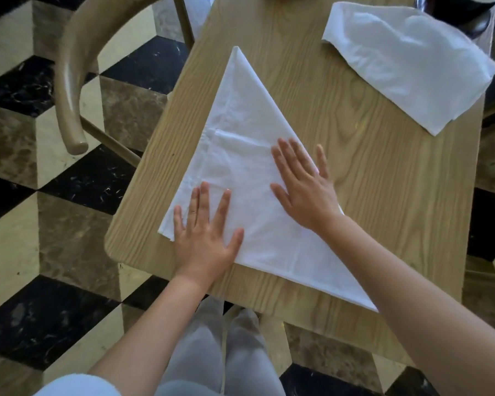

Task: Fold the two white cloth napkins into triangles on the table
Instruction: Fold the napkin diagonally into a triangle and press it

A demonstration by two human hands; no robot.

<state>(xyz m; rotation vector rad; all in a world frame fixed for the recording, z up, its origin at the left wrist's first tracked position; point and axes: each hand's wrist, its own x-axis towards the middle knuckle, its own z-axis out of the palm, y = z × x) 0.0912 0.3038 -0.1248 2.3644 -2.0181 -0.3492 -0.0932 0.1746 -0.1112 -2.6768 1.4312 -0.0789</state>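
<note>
A white cloth napkin (240, 155) lies flat on the wooden table (369, 172), folded into a large triangle with one point toward the far side. My left hand (209, 232) presses flat on its near left corner, fingers spread. My right hand (303, 181) presses flat on its right edge, fingers straight, the outermost finger on the bare wood. A second white napkin (406, 61) lies at the far right of the table, loosely folded and rumpled, its far right corner at the table's edge.
A wooden chair (72, 81) with a curved back stands at the table's left. A dark round object (463, 10) sits at the far right corner. The floor is patterned in black, cream and brown tiles (26, 195). My legs (220, 352) are below the near edge.
</note>
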